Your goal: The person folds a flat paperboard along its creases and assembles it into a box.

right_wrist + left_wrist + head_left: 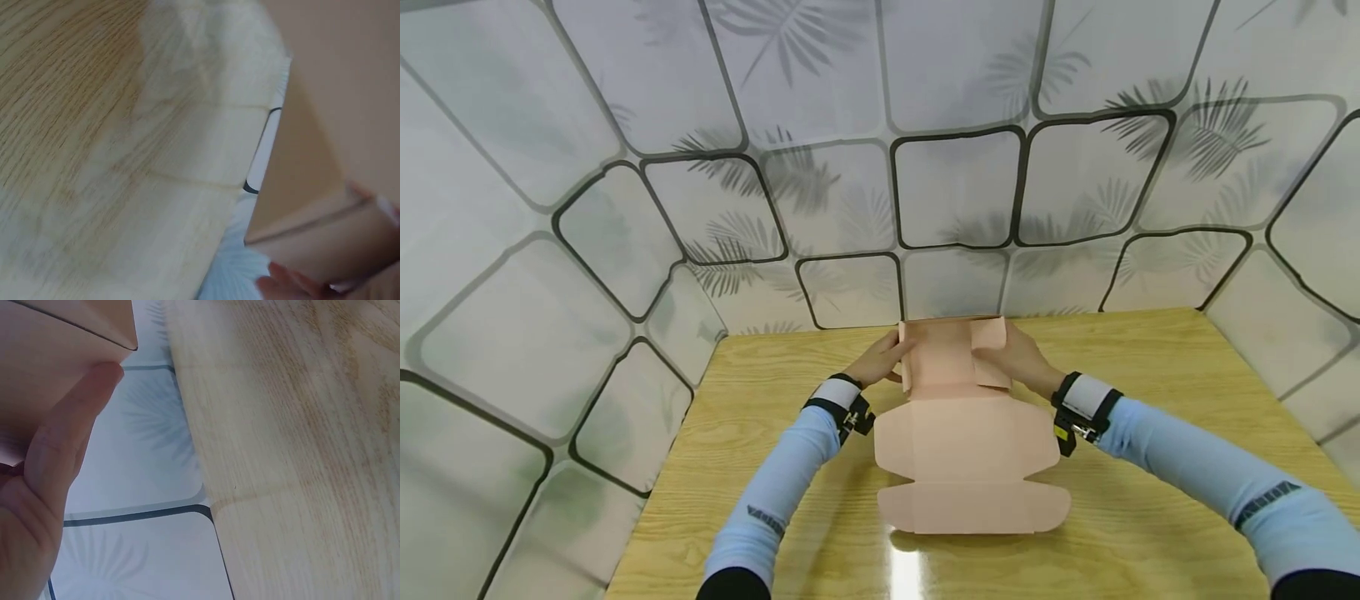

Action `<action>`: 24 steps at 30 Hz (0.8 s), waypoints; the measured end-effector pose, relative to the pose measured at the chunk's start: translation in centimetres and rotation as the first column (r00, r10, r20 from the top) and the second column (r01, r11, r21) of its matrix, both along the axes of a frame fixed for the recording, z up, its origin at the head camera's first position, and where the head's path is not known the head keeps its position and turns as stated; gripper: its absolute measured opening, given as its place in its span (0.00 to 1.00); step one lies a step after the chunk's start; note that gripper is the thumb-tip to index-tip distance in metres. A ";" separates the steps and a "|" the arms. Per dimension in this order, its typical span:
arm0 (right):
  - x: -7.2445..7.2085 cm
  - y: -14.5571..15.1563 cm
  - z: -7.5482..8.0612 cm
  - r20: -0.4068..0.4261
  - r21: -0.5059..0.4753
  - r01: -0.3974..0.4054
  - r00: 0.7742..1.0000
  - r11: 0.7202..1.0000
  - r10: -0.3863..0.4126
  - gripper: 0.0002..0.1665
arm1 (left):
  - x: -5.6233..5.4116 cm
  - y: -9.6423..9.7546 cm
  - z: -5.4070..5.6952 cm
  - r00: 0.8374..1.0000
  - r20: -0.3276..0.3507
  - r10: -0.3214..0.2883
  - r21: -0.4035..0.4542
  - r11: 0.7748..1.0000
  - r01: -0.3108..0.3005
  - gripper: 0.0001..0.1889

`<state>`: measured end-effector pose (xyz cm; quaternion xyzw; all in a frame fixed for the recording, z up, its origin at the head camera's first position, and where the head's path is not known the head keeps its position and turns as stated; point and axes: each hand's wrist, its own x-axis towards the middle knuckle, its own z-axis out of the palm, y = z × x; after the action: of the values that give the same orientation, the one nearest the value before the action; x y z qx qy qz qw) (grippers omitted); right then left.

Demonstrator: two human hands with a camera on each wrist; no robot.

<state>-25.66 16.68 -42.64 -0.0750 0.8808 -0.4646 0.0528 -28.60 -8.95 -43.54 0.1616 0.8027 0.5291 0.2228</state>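
Observation:
A pale pink, partly folded cardboard box (962, 437) is on the table, its slotted lid flaps spread flat toward me. The far part stands folded up, with side walls at left and right. My left hand (877, 359) grips the left wall near the far corner; in the left wrist view a finger (69, 425) lies along the outside of the cardboard. At the other side, my right hand (1019, 360) holds the right wall and its folded flap (989, 335). Fingertips (284, 284) show below the box edge in the right wrist view, partly hidden by the cardboard.
The wood-grain table (1150, 400) extends to both sides of the box. Directly behind its far edge rises a wall covering (958, 192) with a stone-and-leaf pattern, which continues along the left and right sides. A glare spot lies on the near tabletop.

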 end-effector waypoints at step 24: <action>-1.5 0.1 -2.0 -0.218 0.084 0.307 0.934 0.948 -0.283 0.12 | -0.2 1.5 1.4 0.995 -0.096 -0.024 -0.092 0.996 0.015 0.26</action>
<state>-27.11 16.82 -44.66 0.0146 0.9084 -0.4048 -0.1033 -28.82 -7.43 -42.13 0.1845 0.8343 0.4812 0.1960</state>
